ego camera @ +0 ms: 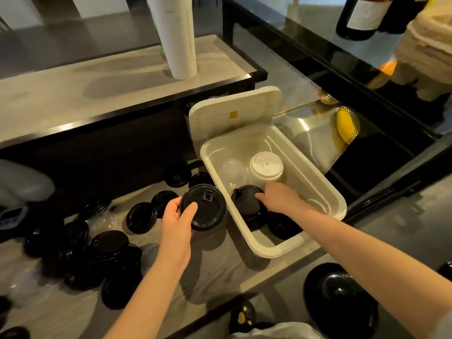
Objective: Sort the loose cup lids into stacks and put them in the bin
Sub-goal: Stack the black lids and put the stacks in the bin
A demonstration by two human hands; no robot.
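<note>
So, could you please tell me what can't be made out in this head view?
- Black stack in the bin: lid count, hidden by the right hand and near wall.
- Clear lids: count, too faint.
- Floor pile: count, dark and overlapping.
- Left hand: one lid or several, unclear.

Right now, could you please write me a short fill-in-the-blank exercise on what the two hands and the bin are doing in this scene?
1. The left hand holds a black lid just outside the ____ bin.
2. The right hand reaches into the bin and rests on a stack of ____ lids.
3. The bin's hinged cover stands ____.
4. Behind the right hand, inside the bin, stands a stack of ____ lids.

Missing words: white; black; open; white
</note>
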